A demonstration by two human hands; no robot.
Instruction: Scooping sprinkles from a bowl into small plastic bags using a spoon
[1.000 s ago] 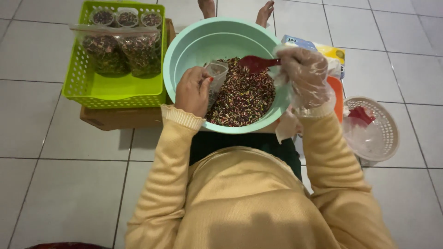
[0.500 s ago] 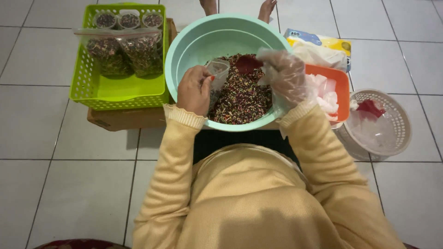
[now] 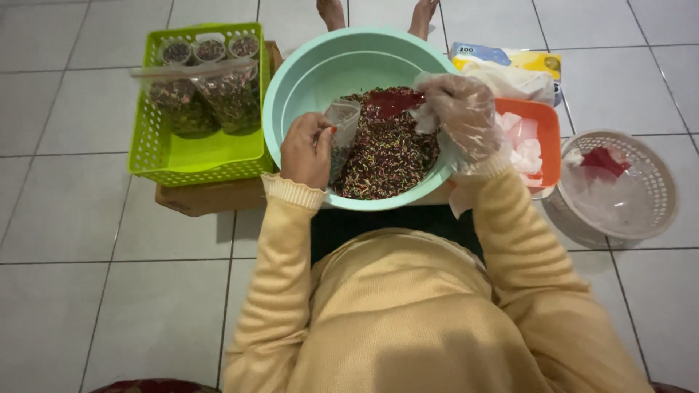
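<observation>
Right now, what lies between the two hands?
In the head view, between the left hand and gloved right hand: a small clear bag, a red scoop, and sprinkles in the bowl.

Mint-green bowl (image 3: 306, 80), lime basket (image 3: 156, 156), orange tray (image 3: 542, 116), multicoloured sprinkles (image 3: 386, 156).

A bowl (image 3: 306, 80) of sprinkles (image 3: 386, 156) sits centre, a basket (image 3: 156, 156) of filled bags (image 3: 211, 102) left, a tray (image 3: 542, 116) right.

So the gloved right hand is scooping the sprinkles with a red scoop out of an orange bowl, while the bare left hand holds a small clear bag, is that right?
Not quite: in the head view the bowl holding the sprinkles is mint green, not orange. The rest stands: the gloved right hand works the red scoop, and the bare left hand holds a small clear bag.
</observation>
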